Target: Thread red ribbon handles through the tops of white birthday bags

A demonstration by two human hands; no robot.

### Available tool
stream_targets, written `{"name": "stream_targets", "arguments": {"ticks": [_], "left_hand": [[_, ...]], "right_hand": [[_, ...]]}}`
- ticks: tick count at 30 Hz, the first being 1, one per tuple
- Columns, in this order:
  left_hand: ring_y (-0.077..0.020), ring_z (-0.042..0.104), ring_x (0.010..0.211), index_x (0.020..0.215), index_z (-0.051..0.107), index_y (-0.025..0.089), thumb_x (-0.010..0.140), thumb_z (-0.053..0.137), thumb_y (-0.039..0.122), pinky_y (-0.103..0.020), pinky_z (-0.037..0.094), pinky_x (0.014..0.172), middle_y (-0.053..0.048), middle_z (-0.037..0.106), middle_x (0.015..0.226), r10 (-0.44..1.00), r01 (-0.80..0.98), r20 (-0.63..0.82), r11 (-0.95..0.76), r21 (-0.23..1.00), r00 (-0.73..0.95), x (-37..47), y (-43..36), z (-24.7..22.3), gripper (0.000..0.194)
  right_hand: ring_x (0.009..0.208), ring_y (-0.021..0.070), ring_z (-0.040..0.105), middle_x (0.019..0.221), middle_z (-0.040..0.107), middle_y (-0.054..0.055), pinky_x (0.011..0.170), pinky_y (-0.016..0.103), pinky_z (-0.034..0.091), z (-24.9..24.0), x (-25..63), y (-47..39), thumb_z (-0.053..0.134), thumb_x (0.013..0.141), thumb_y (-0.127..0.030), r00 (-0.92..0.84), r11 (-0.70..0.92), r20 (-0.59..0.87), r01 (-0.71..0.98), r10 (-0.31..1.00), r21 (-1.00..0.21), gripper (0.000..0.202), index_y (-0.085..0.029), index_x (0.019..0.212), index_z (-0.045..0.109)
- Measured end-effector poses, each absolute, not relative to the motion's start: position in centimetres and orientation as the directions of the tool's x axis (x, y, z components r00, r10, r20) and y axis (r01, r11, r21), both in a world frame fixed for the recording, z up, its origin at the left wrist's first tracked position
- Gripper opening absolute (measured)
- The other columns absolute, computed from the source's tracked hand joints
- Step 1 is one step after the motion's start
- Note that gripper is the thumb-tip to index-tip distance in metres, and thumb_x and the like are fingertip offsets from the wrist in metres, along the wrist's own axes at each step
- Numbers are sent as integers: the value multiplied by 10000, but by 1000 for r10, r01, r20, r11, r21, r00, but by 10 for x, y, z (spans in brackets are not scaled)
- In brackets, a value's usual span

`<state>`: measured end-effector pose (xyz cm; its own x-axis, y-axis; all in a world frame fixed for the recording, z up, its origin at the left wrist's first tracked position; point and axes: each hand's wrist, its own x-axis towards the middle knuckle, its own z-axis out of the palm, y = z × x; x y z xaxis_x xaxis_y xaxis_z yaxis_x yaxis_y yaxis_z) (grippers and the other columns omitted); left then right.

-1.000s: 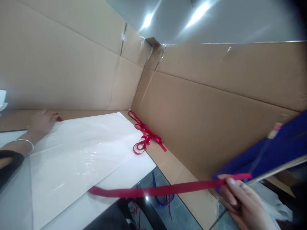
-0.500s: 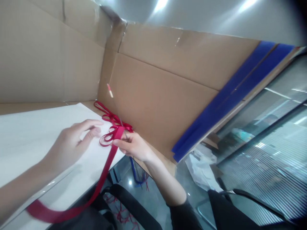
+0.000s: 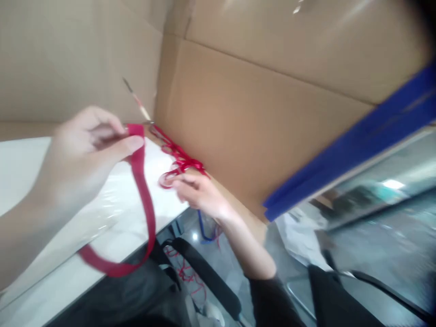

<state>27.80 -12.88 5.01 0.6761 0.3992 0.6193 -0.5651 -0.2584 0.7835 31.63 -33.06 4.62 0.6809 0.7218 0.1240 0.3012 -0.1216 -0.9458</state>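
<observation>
Ribbon (image 3: 148, 209) pinched in left hand (image 3: 80, 156); right hand (image 3: 203, 195) apparently grips thin stick (image 3: 143, 111); step looks like positioning, next move likely calls for steady ribbon.

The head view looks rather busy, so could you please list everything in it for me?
Wide ribbon: one, red, looping down from the left hand
Ribbon bow: one, red, along the right cardboard's base
Thin stick: one, dark-tipped with red and pale bands, above the bow
White sheeting: layers unclear, white, lower left
Cardboard walls: two, brown, meeting at a corner
Strips: two, blue, right cardboard's edge
Hoop: one, blue, below the bow
Armrests: two, black, bottom centre and lower right
Ribbon scraps: several, red, bottom centre
Bag: one, white, right
Left hand: one, bare, pinching the wide ribbon
Right hand: one, bare, black-sleeved, at the bow
</observation>
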Motion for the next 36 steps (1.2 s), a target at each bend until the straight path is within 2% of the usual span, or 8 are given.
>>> {"name": "stream_targets", "arguments": {"ticks": [8,16,19,22,25,30,33,36], "left_hand": [[-90,615,679,763,464,153,815,629,129,-184,460,566,55,523,691,382,-780,777,-191,595,499,259,-88,80,175],[4,534,522,847,496,137,951,182,-1,-114,303,427,31,457,738,418,-554,388,424,717,822,231,-100,108,358],[-60,631,843,873,548,143,976,187,102,-86,322,428,13,531,854,420,-503,324,441,743,848,223,-102,111,378],[-155,421,1270,948,593,196,993,151,194,-107,479,615,64,558,1083,477,-562,379,331,758,793,215,-101,113,444],[-168,252,1366,943,596,221,1009,103,234,-85,484,601,102,544,1130,518,-633,436,295,716,735,211,-99,118,498],[-69,605,1017,774,496,146,1012,159,172,-58,328,395,28,564,806,533,-632,364,500,593,763,226,-93,113,412],[-40,614,619,824,466,151,986,305,126,-126,469,545,39,594,742,551,-643,377,442,625,745,241,-86,97,230],[-92,649,815,855,477,168,959,370,129,-221,513,762,12,630,904,570,-631,379,345,695,729,251,-76,79,154]], "right_hand": [[405,46,258,545,423,-73,378,196,153,26,321,-347,563,826,-438,800,-166,30,161,599,-973,323,-183,1022,524],[480,75,346,655,457,-24,418,225,257,9,316,-339,522,821,-439,757,-396,-67,262,650,-880,310,-167,963,568],[531,98,370,635,428,-26,466,233,273,0,315,-334,492,842,-446,715,-438,-98,309,692,-844,325,-174,996,582],[551,111,372,631,424,-21,495,243,286,-11,314,-329,461,857,-453,663,-478,-146,352,734,-805,351,-169,998,610],[591,128,429,694,520,13,524,253,328,-19,311,-326,452,867,-435,619,-482,-153,409,771,-775,342,-169,970,641],[789,193,579,882,663,55,678,303,453,-21,304,-332,472,871,-394,514,-478,-222,444,829,-758,294,-196,945,676],[829,203,596,921,671,60,738,328,473,-22,300,-341,457,878,-378,498,-521,-287,430,818,-737,299,-192,965,674],[833,200,599,918,660,55,722,319,483,-26,297,-352,443,880,-349,451,-532,-329,461,830,-711,279,-207,949,673]]}}
